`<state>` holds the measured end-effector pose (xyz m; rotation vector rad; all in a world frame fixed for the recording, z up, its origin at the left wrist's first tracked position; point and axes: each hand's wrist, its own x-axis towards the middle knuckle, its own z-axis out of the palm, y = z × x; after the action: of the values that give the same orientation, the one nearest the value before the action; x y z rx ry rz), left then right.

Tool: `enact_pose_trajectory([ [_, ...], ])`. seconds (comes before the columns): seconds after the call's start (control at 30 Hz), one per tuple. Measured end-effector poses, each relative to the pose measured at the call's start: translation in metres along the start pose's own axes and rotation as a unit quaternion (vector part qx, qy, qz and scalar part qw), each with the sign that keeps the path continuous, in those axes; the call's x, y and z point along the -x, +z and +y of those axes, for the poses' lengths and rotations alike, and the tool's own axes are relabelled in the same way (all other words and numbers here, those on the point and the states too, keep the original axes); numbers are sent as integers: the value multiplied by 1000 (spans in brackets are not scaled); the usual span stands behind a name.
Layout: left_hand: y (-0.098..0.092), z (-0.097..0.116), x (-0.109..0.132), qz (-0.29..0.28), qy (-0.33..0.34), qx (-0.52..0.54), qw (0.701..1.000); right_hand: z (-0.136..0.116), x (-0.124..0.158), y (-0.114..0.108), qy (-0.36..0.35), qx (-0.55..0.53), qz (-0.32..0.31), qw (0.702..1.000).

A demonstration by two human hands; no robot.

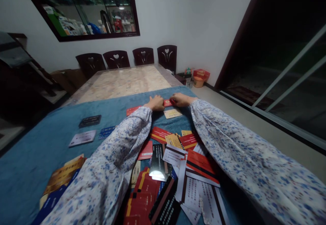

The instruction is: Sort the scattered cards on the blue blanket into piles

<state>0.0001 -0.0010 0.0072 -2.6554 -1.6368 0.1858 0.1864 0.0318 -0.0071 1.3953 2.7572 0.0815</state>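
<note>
At the far side of the blue cloth, a small red card lies between my two hands. My left hand is closed at its left end, with the fingers curled and partly hidden. My right hand pinches the right end. Just in front of them rests a cream card. Another red card is partly covered by my left sleeve. Nearer to me, between my forearms, spreads a loose heap of cards: dark red ones, a black one, an orange one and white ones.
Left of my arm sit a black stack, a white stack, blue cards and gold cards. Beyond the cloth is the marble tabletop. Several dark chairs line the wall; a red and orange bucket stands on the floor.
</note>
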Motion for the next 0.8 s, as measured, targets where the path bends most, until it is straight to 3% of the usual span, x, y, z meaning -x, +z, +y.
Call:
enact_pose_trajectory([
  [0.4, 0, -2, -8, -13, 12, -9, 1000, -3, -11, -4, 29, -31, -45, 998],
  [0.67, -12, 4, 1, -13, 12, 31, 999, -13, -10, -10, 54, -25, -50, 997],
  [0.8, -15, 7, 3, -43, 19, 25, 999, -13, -11, -10, 57, -31, -55, 996],
])
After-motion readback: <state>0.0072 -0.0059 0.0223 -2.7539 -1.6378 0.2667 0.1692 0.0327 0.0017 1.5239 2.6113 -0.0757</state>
